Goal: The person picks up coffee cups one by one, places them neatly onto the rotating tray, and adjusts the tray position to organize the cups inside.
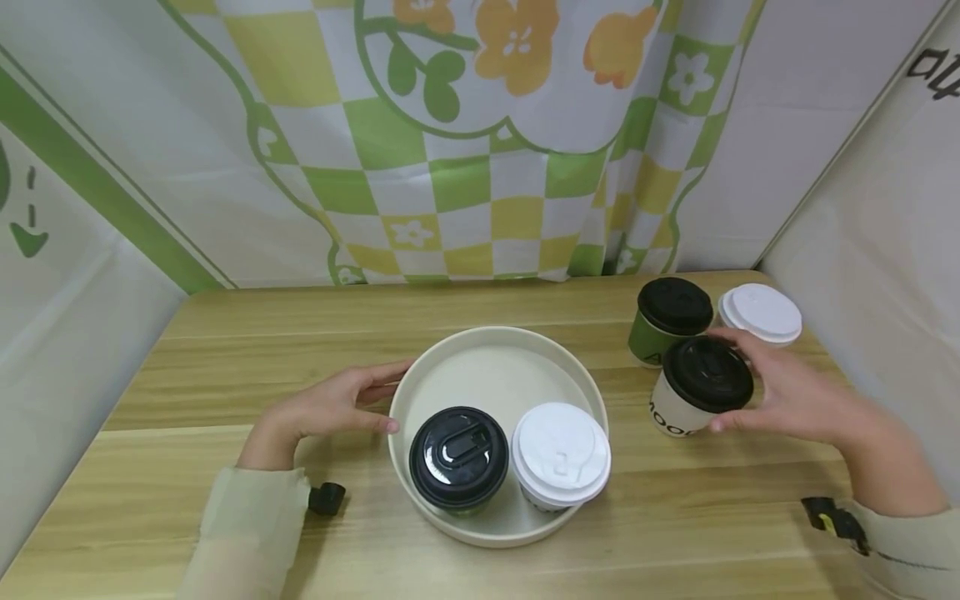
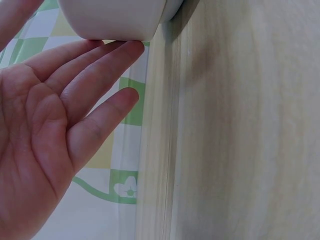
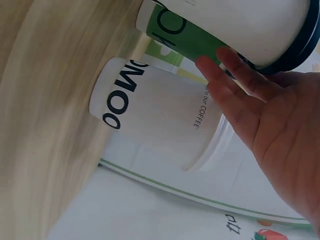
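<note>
A round cream tray (image 1: 487, 367) stands on the wooden table. On its near half sit a black-lidded cup (image 1: 459, 458) and a white-lidded paper cup (image 1: 561, 454), side by side. My left hand (image 1: 330, 404) touches the tray's left side; in the left wrist view its fairly straight fingertips meet the outer wall. To the right of the tray, my right hand (image 1: 795, 387) holds a white paper coffee cup with a black lid (image 1: 708, 375), thumb on the near side and fingers on the far side. Whether its base touches the table, I cannot tell.
Behind the held cup stands a green cup with a black lid (image 1: 652, 333). Farther right is a white cup with a white lid (image 3: 155, 110), partly hidden by my right hand in the head view. A checkered curtain (image 1: 450, 183) hangs past the table's far edge.
</note>
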A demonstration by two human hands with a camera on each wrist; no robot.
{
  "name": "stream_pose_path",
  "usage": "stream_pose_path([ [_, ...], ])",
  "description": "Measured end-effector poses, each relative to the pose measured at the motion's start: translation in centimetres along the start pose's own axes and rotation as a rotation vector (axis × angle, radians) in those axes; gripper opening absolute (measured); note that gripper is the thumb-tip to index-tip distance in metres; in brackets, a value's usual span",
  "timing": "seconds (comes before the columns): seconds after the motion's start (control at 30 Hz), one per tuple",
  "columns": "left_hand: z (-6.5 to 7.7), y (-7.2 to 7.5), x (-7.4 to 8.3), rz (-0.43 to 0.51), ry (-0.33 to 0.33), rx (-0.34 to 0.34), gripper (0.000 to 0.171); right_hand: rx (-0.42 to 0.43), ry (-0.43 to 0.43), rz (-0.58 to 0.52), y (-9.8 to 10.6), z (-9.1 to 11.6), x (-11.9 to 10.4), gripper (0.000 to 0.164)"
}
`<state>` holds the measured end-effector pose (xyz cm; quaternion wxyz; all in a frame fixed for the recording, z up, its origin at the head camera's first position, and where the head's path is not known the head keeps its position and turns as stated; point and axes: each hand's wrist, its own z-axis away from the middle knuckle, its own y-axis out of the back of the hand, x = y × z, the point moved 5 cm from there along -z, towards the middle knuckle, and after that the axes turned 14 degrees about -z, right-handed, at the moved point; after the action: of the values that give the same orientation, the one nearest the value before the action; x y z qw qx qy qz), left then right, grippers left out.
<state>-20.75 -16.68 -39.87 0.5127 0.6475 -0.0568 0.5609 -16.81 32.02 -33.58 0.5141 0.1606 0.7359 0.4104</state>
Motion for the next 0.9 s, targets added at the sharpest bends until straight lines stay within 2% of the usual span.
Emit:
stream_pose_path([
  [0.7, 0.05, 0.05, 0.14, -0.006, -0.001, 0.001, 0.089, 0.034, 0.038, -0.116, -0.6, -0.02, 0.56, 0.092],
  [0.9, 0.02, 0.08, 0.16, -0.006, -0.011, -0.003, 0.089, 0.034, 0.011, -0.127, -0.77, -0.02, 0.58, 0.093],
])
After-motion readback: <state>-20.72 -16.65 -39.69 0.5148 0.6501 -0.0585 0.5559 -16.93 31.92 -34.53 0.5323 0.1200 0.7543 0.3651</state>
